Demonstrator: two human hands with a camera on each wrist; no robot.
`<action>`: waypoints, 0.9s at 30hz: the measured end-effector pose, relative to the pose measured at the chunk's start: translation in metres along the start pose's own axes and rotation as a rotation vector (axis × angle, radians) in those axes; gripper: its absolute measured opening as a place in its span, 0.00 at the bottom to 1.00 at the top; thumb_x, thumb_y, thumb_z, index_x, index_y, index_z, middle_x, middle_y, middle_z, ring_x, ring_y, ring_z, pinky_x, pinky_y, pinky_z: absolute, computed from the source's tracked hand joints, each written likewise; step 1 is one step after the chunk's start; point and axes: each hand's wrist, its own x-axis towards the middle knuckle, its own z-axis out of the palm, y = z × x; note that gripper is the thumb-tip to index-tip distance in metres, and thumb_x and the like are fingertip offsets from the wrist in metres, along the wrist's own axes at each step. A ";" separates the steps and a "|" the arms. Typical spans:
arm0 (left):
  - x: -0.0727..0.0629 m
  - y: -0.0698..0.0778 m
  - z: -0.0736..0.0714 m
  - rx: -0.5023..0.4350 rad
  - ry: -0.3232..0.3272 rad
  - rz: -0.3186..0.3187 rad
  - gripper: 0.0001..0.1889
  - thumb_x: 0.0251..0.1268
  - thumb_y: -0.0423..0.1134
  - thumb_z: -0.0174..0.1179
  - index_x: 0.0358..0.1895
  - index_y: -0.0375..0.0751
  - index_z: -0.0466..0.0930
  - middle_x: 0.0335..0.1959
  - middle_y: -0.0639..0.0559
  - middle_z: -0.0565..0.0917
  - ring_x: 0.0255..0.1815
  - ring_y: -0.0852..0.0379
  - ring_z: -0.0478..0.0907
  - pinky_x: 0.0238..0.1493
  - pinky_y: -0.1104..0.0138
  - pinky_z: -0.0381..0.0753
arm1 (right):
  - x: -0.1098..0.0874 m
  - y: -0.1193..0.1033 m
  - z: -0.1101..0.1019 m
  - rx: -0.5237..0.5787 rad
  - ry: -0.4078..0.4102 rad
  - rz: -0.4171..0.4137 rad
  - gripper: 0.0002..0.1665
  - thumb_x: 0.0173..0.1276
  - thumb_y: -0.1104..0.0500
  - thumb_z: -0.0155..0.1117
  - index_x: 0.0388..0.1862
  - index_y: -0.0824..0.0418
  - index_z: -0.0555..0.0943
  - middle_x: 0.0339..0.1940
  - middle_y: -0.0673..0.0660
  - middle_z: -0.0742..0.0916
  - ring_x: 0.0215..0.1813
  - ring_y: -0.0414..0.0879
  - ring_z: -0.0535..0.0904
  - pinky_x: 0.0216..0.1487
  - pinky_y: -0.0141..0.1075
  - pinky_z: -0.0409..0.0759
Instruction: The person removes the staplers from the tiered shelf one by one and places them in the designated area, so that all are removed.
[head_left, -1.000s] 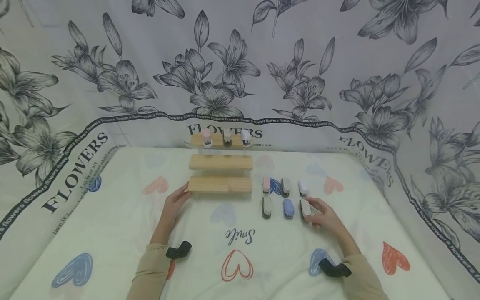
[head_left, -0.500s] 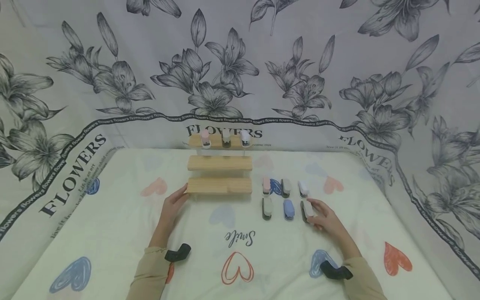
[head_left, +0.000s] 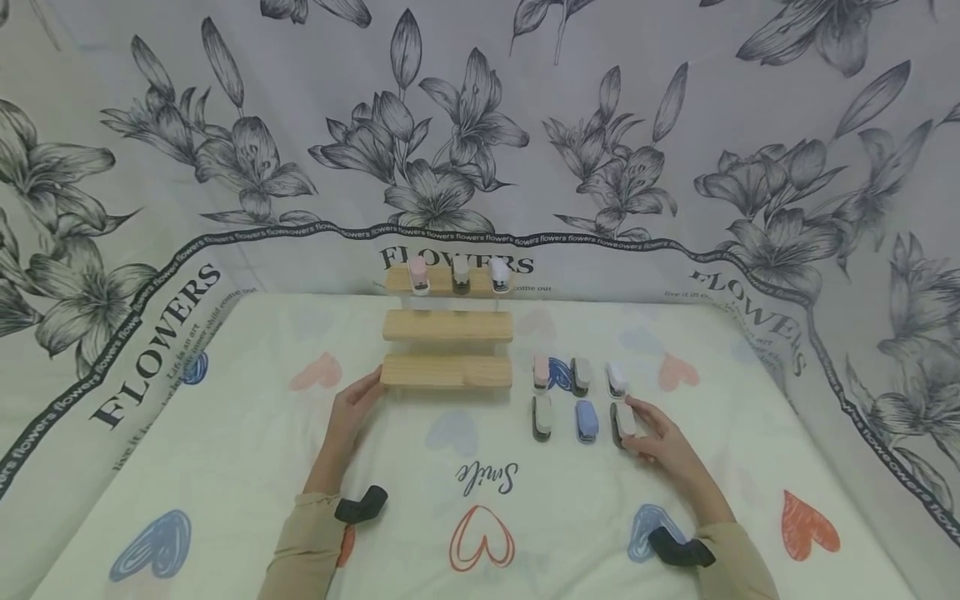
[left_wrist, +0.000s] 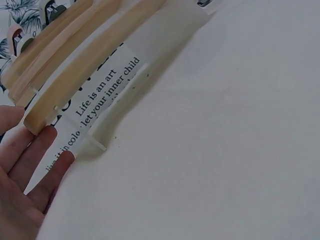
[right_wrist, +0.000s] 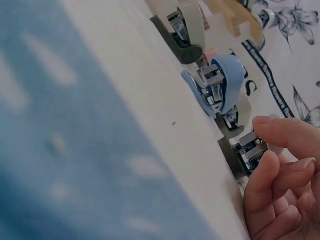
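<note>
"So, what is held by the right hand (head_left: pixel 663 437)?"

"A pale mini stapler (head_left: pixel 622 423) with a dark base is pinched between its thumb and fingers, at the right end of the front row on the cloth-covered bench (head_left: pixel 585 492)."

"And which things are set out around it?"

"Next to it a blue mini stapler (head_left: pixel 587 421) is placed, and the row's left end is taken by a grey-green mini stapler (head_left: pixel 542 417). Just behind, a second row is formed, from left to right, by a pink mini stapler (head_left: pixel 541 372), a grey mini stapler (head_left: pixel 581 376) and a white mini stapler (head_left: pixel 616 378)."

"How is the left hand (head_left: pixel 354 407) engaged?"

"By it, the left end of the lowest shelf (head_left: pixel 435 372) of a wooden three-tier rack (head_left: pixel 447 326) is gripped. In the left wrist view, the thumb is seen on one side of the board's end and the fingers on the other."

"Is anything carried by that rack?"

"Along the top shelf (head_left: pixel 440 281) three more are lined up: a pink one (head_left: pixel 419 273), a grey one (head_left: pixel 461 273) and a white one (head_left: pixel 499 273)."

"What is hung behind?"

"A pale curtain (head_left: pixel 360 67), printed with grey lilies and the word FLOWERS."
</note>
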 end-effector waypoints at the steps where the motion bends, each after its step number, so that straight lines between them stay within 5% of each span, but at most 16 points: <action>1: 0.000 0.000 0.000 -0.002 0.001 -0.003 0.27 0.59 0.47 0.59 0.57 0.33 0.69 0.59 0.45 0.69 0.62 0.52 0.62 0.63 0.63 0.56 | 0.000 0.000 0.000 0.001 -0.003 -0.003 0.42 0.55 0.66 0.65 0.67 0.62 0.57 0.70 0.61 0.55 0.17 0.37 0.66 0.20 0.28 0.72; 11: 0.002 -0.002 -0.001 0.008 0.012 -0.008 0.28 0.58 0.50 0.58 0.57 0.35 0.70 0.59 0.46 0.70 0.61 0.53 0.63 0.62 0.63 0.58 | -0.002 -0.004 -0.003 0.040 -0.070 -0.019 0.43 0.57 0.66 0.63 0.68 0.63 0.54 0.70 0.65 0.50 0.16 0.37 0.64 0.20 0.28 0.73; 17: 0.003 -0.001 -0.001 0.004 -0.004 -0.009 0.27 0.59 0.49 0.58 0.57 0.34 0.70 0.59 0.47 0.70 0.61 0.53 0.63 0.63 0.63 0.57 | -0.001 -0.015 -0.007 -0.101 -0.038 -0.031 0.45 0.57 0.63 0.64 0.69 0.61 0.51 0.70 0.63 0.51 0.17 0.39 0.68 0.20 0.30 0.73; 27: 0.002 0.001 0.000 0.026 0.000 -0.026 0.27 0.59 0.50 0.57 0.57 0.36 0.70 0.59 0.47 0.70 0.62 0.53 0.62 0.63 0.63 0.57 | 0.022 -0.095 0.004 -0.186 -0.064 -0.190 0.38 0.64 0.65 0.57 0.69 0.63 0.51 0.70 0.63 0.52 0.18 0.42 0.67 0.19 0.30 0.71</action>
